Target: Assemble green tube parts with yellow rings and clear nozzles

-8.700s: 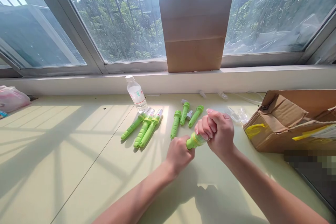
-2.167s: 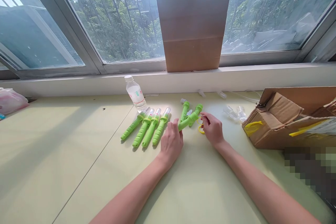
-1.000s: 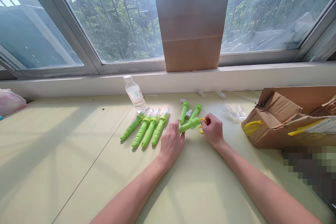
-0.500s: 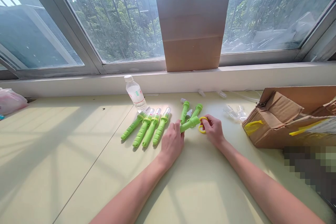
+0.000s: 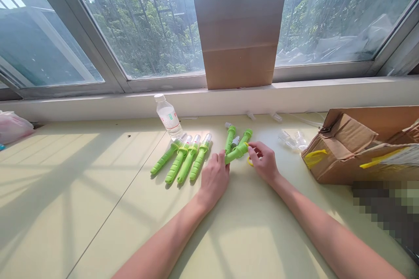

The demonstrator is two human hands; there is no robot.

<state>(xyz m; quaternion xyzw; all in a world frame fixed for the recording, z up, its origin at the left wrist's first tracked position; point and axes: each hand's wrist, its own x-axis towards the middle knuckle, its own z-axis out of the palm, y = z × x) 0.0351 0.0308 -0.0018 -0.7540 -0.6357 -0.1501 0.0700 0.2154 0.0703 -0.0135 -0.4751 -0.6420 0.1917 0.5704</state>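
Observation:
My left hand [image 5: 216, 171] is closed around the lower end of a ribbed green plastic handle [image 5: 236, 153], held tilted with its threaded end to the right. At that threaded end, my right hand [image 5: 264, 162] pinches a yellow ring [image 5: 250, 161], which now touches the mouth of the handle; the fingers hide part of the ring. Just beyond lie two more green handles, one on the left [image 5: 230, 138] with a clear tip and one on the right [image 5: 247, 135]. Left of my left hand, several green handles with clear caps [image 5: 200, 157] lie in a row.
A water bottle [image 5: 169, 118] stands behind the row. Clear plastic cups [image 5: 300, 140] lie beside an open cardboard box [image 5: 347, 163] at the right. Small clear pieces [image 5: 276, 116] rest near the window sill. A pinkish plastic bag [image 5: 15, 127] sits at the far left.
My right hand has brought the yellow ring slightly left, onto the threaded end of the green handle. My left hand has stayed in place with the handle.

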